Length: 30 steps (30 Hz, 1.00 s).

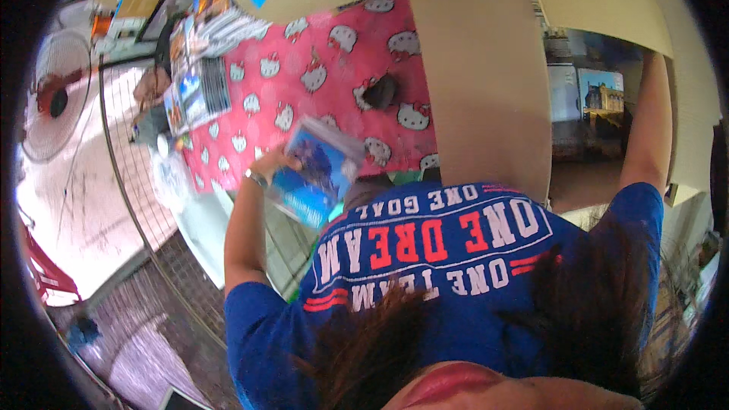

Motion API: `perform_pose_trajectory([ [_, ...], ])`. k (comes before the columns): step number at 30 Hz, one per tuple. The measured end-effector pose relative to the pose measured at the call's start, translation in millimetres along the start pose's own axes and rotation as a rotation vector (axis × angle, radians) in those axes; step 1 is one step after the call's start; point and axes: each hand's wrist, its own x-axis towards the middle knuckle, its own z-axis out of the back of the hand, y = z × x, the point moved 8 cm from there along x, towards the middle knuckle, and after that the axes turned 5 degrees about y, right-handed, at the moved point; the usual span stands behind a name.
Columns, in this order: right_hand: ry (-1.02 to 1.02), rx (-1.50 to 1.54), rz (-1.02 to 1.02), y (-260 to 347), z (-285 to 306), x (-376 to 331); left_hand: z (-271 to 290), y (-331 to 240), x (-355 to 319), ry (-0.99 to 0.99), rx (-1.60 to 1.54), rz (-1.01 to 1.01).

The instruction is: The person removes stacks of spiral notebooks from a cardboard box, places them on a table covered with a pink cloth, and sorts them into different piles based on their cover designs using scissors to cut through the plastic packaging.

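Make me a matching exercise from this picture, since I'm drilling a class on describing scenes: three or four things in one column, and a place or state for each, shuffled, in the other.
Things:
1. left hand
2. right hand
3. pink patterned cloth
4. electric fan

Places or states:
A. spread over the table beside the cardboard box
B. standing at the far left, past the wire rack
C. holding a stack of blue picture cards
D. reaching down inside the open box, fingers hidden

Pairs: 1-C, 2-D, 3-A, 4-B
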Motion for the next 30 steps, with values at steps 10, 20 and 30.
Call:
perform_pose_trajectory([
  [10, -0.045, 0.016, -0.113, 1, 6, -29, 8, 19, 61, 0.0, 0.366, 0.508],
  [20, -0.053, 0.035, -0.124, 12, -5, -29, 57, -44, 95, -0.063, 0.038, 0.171],
  [30, -0.06, 0.027, -0.101, 13, -21, -19, -10, -20, 123, 0.117, 0.707, 0.167],
])
